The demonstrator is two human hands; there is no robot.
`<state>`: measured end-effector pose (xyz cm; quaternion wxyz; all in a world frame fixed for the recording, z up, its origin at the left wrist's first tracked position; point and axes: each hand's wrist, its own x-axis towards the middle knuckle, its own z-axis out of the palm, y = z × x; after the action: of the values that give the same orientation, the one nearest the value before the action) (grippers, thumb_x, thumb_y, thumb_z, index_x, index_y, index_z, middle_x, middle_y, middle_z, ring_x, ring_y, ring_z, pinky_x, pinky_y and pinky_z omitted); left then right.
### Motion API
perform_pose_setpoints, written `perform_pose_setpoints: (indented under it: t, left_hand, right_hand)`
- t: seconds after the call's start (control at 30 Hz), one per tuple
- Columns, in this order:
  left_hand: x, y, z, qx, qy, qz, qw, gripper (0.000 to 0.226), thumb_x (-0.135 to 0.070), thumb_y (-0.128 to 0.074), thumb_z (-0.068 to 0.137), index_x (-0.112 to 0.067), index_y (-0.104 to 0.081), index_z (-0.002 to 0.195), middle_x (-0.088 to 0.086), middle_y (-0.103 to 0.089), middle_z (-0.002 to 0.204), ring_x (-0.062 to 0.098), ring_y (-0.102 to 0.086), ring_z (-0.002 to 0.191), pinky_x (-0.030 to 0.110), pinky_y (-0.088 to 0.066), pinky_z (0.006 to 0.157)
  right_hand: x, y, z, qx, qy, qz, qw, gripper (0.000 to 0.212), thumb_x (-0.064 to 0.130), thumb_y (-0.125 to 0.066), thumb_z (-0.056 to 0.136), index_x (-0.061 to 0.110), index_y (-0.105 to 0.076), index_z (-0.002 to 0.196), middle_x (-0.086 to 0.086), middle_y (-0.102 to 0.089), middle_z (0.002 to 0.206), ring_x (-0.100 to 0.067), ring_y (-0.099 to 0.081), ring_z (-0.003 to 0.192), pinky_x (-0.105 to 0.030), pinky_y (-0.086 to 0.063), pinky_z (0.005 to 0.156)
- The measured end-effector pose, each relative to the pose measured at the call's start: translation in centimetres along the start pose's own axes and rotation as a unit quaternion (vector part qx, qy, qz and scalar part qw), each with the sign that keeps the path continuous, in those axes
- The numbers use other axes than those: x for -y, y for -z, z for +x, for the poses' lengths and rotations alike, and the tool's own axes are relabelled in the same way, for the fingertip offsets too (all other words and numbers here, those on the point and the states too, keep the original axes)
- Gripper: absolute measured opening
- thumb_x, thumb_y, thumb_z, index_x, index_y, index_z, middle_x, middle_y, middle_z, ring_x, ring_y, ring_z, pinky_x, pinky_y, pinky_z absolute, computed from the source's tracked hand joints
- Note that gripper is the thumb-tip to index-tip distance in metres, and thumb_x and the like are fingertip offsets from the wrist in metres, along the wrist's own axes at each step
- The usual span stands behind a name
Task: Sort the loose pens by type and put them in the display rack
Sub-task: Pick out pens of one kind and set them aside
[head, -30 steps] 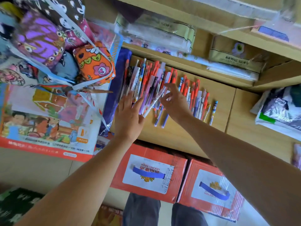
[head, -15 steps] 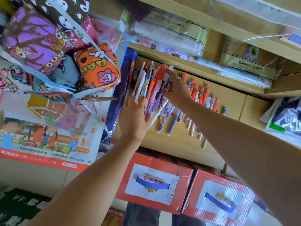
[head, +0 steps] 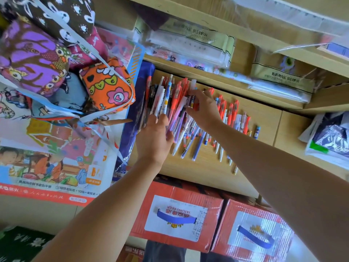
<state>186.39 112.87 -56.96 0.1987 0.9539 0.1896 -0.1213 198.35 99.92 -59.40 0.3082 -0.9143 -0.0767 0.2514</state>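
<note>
A heap of loose pens (head: pixel 175 103), red, white, blue and purple, lies on a wooden shelf (head: pixel 207 167). More pens (head: pixel 229 114) are spread in a row to the right. My left hand (head: pixel 154 137) rests on the near ends of the left bundle, fingers straight and pressed against the pens. My right hand (head: pixel 204 108) reaches over the heap from the right, its fingers curled round a few pens near their upper ends. No display rack is in view.
Patterned fabric pencil cases (head: pixel 107 86) tied with ribbon sit on printed book packs (head: pixel 47 157) at left. Two red beer cartons (head: pixel 177 216) stand below the shelf. Plastic-wrapped stationery (head: pixel 188 42) fills the shelf above. A plastic bag (head: pixel 328 138) lies at right.
My right hand has moved up and left across the heap and closed its fingers on some pens. My left hand has slid slightly forward along the left bundle.
</note>
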Motion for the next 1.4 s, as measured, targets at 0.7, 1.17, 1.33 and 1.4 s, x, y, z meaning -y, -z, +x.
perform_pose_setpoints:
  t: [0.7, 1.17, 1.33, 1.4]
  left_hand:
    - [-0.4, -0.2, 1.2, -0.013, 0.001, -0.024, 1.0, 0.014, -0.026, -0.059, 0.081, -0.014, -0.06, 0.075, 0.0, -0.061, 0.08, 0.018, -0.053, 0.06, 0.023, -0.025, 0.049]
    - [1.1, -0.4, 1.7, -0.004, -0.005, -0.12, 0.993, 0.015, -0.024, -0.058, 0.082, -0.017, -0.047, 0.074, -0.007, -0.052, 0.069, 0.014, -0.047, 0.062, 0.026, -0.028, 0.055]
    - [1.0, -0.5, 1.8, -0.001, -0.003, -0.13, 0.991, 0.014, -0.024, -0.058, 0.083, -0.018, -0.048, 0.074, -0.008, -0.049, 0.067, 0.012, -0.044, 0.06, 0.022, -0.022, 0.047]
    - [1.0, -0.5, 1.8, 0.006, -0.008, -0.131, 0.991, 0.014, -0.025, -0.058, 0.083, -0.019, -0.049, 0.075, -0.008, -0.049, 0.065, 0.012, -0.045, 0.058, 0.02, -0.022, 0.046]
  right_hand:
    - [-1.0, 1.8, 1.2, -0.067, -0.148, 0.211, 0.964, 0.015, 0.031, -0.046, 0.091, 0.019, -0.055, 0.09, -0.006, -0.062, 0.073, -0.021, -0.053, 0.062, -0.038, -0.042, 0.059]
    - [0.9, 0.4, 4.2, -0.084, -0.154, 0.088, 0.981, 0.018, 0.035, -0.061, 0.088, 0.023, -0.067, 0.1, 0.008, -0.056, 0.063, -0.008, -0.05, 0.053, -0.021, -0.04, 0.05]
    - [0.7, 0.6, 4.2, -0.069, -0.17, 0.122, 0.975, 0.006, 0.022, -0.067, 0.083, 0.019, -0.064, 0.079, 0.009, -0.051, 0.058, -0.009, -0.046, 0.052, -0.02, -0.037, 0.051]
    - [0.6, 0.6, 4.1, -0.065, -0.165, 0.123, 0.976, 0.02, 0.02, -0.066, 0.084, 0.02, -0.057, 0.066, 0.008, -0.048, 0.054, -0.01, -0.044, 0.05, -0.019, -0.034, 0.047]
